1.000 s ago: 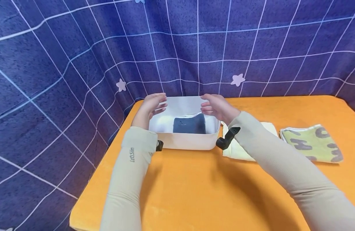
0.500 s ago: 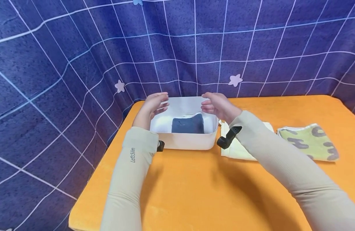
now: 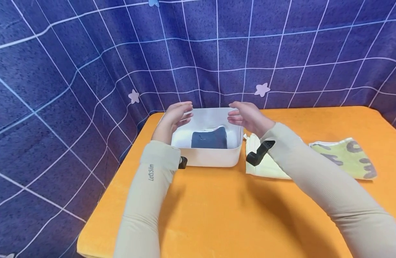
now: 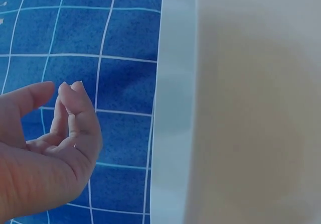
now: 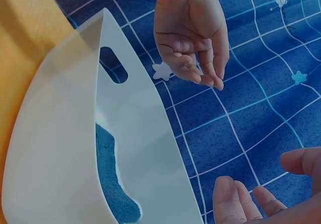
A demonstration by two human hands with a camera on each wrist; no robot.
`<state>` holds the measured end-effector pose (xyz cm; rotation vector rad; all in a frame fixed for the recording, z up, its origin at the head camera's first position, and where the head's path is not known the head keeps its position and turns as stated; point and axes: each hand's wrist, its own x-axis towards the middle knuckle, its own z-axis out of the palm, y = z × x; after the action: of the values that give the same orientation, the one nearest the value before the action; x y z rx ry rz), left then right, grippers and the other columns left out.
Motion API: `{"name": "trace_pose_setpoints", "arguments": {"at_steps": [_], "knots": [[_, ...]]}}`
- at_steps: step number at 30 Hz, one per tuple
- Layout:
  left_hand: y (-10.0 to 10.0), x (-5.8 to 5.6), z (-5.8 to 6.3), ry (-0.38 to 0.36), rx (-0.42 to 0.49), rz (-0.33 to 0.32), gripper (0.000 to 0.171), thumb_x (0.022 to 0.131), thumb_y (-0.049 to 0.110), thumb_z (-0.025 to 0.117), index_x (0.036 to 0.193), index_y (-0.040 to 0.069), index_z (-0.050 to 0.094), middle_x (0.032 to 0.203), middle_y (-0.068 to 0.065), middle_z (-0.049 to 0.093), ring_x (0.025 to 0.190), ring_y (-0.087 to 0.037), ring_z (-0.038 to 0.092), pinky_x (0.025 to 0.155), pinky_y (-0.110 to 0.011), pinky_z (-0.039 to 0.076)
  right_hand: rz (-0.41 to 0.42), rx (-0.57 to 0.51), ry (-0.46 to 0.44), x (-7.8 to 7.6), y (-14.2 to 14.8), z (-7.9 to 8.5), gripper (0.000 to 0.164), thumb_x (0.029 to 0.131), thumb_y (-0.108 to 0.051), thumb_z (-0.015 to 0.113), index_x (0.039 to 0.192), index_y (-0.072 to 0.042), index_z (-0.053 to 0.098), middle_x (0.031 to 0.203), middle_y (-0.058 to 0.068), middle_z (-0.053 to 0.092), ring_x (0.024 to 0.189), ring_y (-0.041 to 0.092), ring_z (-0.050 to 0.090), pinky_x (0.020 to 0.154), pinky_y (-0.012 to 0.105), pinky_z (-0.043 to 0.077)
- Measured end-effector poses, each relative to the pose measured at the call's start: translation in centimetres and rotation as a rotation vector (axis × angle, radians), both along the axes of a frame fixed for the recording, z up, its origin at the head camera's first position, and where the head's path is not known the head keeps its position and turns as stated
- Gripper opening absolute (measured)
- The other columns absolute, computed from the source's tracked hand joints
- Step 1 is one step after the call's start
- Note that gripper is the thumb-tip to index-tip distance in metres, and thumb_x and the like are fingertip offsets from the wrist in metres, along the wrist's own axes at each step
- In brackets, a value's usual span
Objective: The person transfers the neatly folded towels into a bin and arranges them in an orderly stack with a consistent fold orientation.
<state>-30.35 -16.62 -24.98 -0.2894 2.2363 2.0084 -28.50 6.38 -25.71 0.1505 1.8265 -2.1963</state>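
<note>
My left hand (image 3: 173, 120) hovers above the left side of a white plastic bin (image 3: 207, 157), its fingers loosely bent and holding nothing. Over the bin's right side is my right hand (image 3: 249, 116), likewise holding nothing, palm turned toward the left one. A folded dark blue towel (image 3: 209, 139) with a pale edge lies inside the bin. From the right wrist, both hands appear above the bin's rim and apart from it, and a handle slot (image 5: 114, 66) shows in one end wall. The left wrist view has the left hand (image 4: 55, 148) beside the bin's wall (image 4: 173, 108).
Right of the bin, a folded cream towel (image 3: 262, 166) lies partly under the right forearm in view. Farther right is a green-and-grey patterned towel (image 3: 352, 157). All stand on an orange-covered table (image 3: 210, 208). A blue grid-patterned curtain (image 3: 198, 53) hangs behind and to the left.
Both hands have shifted slightly to the right over the bin, still holding nothing. The view has turned a little to the right. Bin and towels have stayed in place.
</note>
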Motion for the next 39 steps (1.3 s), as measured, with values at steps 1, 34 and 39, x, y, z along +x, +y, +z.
{"name": "trace_pose_setpoints", "arguments": {"at_steps": [1, 34, 39], "knots": [[0.2, 0.0, 0.0, 0.002, 0.005, -0.004, 0.035, 0.094, 0.017, 0.053, 0.129, 0.013, 0.054, 0.123, -0.006, 0.055, 0.101, -0.019, 0.058, 0.069, -0.019, 0.05, -0.004, -0.002, 0.001, 0.1, 0.1, 0.0, 0.059, 0.094, -0.015, 0.048, 0.143, 0.001, 0.02, 0.105, 0.017, 0.048, 0.064, 0.015, 0.061, 0.084, 0.029, 0.05], [5.2, 0.3, 0.3, 0.023, 0.072, -0.118, 0.032, 0.093, 0.013, 0.054, 0.125, 0.009, 0.056, 0.111, -0.006, 0.058, 0.091, -0.018, 0.058, 0.067, -0.02, 0.049, -0.014, -0.041, 0.027, 1.1, 2.9, 0.5, 0.05, 0.095, -0.014, 0.044, 0.139, 0.003, 0.028, 0.11, 0.019, 0.045, 0.064, 0.015, 0.06, 0.076, 0.026, 0.052], [6.0, 0.5, 0.3, 0.02, 0.084, -0.13, 0.031, 0.093, 0.012, 0.054, 0.124, 0.008, 0.056, 0.111, -0.007, 0.058, 0.097, -0.021, 0.058, 0.07, -0.021, 0.05, -0.011, -0.054, 0.036, 1.2, 3.7, 0.5, 0.046, 0.096, -0.014, 0.042, 0.136, 0.003, 0.029, 0.107, 0.019, 0.045, 0.064, 0.015, 0.06, 0.079, 0.027, 0.051]]}}
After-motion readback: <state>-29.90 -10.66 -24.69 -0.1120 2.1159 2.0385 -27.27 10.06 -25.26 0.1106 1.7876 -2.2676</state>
